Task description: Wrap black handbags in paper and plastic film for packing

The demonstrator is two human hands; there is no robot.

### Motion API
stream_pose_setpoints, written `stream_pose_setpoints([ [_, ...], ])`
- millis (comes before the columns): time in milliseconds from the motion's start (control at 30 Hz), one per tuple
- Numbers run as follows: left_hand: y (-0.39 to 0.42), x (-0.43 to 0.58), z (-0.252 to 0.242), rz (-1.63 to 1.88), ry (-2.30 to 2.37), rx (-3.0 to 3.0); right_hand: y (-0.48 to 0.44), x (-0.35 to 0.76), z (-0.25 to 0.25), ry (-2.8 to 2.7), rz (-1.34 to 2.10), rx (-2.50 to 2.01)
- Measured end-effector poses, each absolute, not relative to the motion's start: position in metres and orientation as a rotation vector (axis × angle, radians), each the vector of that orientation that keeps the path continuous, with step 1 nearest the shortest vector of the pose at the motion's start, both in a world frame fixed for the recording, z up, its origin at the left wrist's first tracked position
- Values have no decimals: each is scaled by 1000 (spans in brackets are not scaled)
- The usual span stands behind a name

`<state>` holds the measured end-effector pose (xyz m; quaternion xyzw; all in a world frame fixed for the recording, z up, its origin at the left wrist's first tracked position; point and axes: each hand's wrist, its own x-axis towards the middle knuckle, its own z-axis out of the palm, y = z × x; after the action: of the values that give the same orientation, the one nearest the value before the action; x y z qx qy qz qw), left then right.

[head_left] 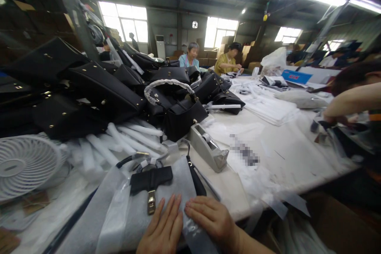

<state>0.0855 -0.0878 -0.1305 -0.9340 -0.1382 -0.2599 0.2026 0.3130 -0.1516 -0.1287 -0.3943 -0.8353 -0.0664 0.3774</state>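
Note:
A black handbag (151, 180) lies at the front of the table, mostly covered by a whitish translucent wrapping sheet (114, 202). Its flap with a gold clasp shows through the gap. My left hand (166, 222) is flat on the sheet just right of the clasp, fingers stretched out. Beside it, my right hand (211, 218) rests with straight fingers on the sheet's right part, by a strip of clear tape (196, 234). Another tape strip crosses the sheet on the left. A grey tape dispenser (210, 149) stands just beyond the bag.
Black handbags (101, 91) are heaped at the left and back. White foam tubes (131, 139) lie before them, near a white fan (26, 166). White sheets (268, 107) are stacked further back. A co-worker's arm (354, 99) reaches in at the right; other people sit behind.

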Motion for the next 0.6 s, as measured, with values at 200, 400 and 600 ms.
stream_pose_setpoints([
  [200, -86, 86, -150, -791, -443, -2662, -155, 318, -131, -2121, -167, -987],
  [400, -85, 84, -147, -760, -415, -2639, -168, 329, -113, -2235, 45, -1083],
  [600, -88, 86, -147, -812, -426, -2627, -146, 327, -77, -2183, 114, -1169],
])
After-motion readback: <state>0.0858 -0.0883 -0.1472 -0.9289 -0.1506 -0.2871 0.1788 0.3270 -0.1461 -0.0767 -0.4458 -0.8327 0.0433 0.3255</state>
